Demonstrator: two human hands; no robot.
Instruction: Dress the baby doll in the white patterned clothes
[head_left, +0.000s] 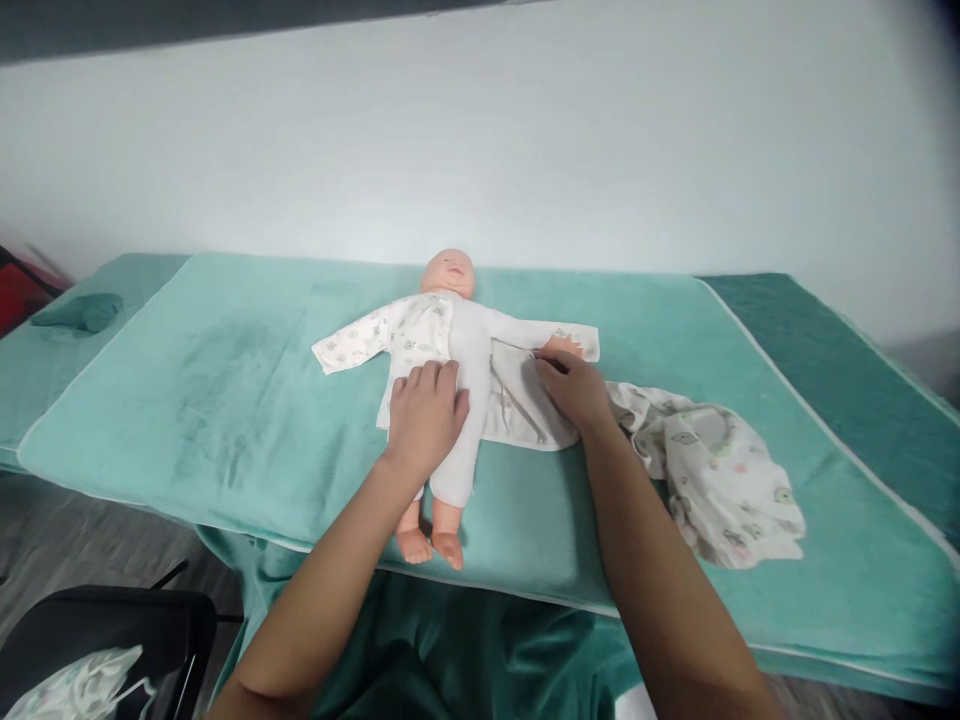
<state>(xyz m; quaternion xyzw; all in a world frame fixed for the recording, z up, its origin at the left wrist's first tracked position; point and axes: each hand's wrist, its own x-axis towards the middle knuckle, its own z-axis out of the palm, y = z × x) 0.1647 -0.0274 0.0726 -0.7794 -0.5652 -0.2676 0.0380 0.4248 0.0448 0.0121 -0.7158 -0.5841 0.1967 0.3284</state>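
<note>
A baby doll [465, 350] lies on its back on a teal towel [247, 400], head toward the wall, bare feet toward me. It wears white leggings and an open printed jacket [375, 340]. My left hand [424, 415] rests flat on the jacket's left panel over the doll's belly, fingers together and stretched out. Beside the doll's outstretched arm, my right hand [574, 385] pinches the grey lining of the jacket's right panel [517, 405], which lies spread on the towel.
A crumpled printed garment [712, 470] lies on the towel to the right. A folded dark green cloth [79, 312] sits at the far left. A black stool [105, 640] holding a printed cloth stands at the lower left. A white wall runs behind the table.
</note>
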